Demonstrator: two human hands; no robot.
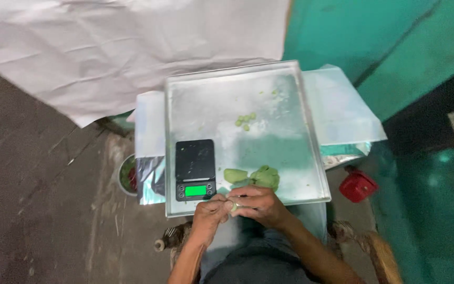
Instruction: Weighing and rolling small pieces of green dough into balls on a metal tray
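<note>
Green dough, a small soft piece, sat pinched between the fingertips of both bare hands at the near edge of a shallow rectangular metal tray. The left hand was curled with its fingers closed against the piece, and the right hand was cupped over it from the other side, fingers bent in around it; most of the piece was hidden by the fingers. Both hands hovered just above the person's lap.

On the tray, just beyond the right hand, lay a larger lump of the same green dough, uneven and folded. Beside it to the left stood a small black digital kitchen scale with a lit green display; its platform carried only a few pale specks. Farther up the tray, near its middle, a cluster of small round green balls rested close together.

Clear plastic sheeting lay beneath the tray. On the ground to the left sat a small round bowl, partly hidden. A red object lay to the right. White crumpled sheeting hung behind.
</note>
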